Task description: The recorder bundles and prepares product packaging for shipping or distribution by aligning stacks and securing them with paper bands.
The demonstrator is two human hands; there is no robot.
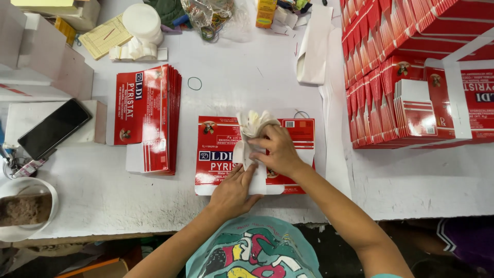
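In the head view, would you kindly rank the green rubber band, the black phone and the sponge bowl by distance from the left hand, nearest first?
From the left hand:
1. Green rubber band, up on the table.
2. Black phone, far left.
3. Sponge bowl, at the left edge.

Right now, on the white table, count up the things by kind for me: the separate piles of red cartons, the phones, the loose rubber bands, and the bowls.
Piles of red flat cartons: 3 (left stack, the one under the hands, big bundled batch on the right)
Phones: 1
Loose rubber bands: 1
Bowls: 1
Total: 6
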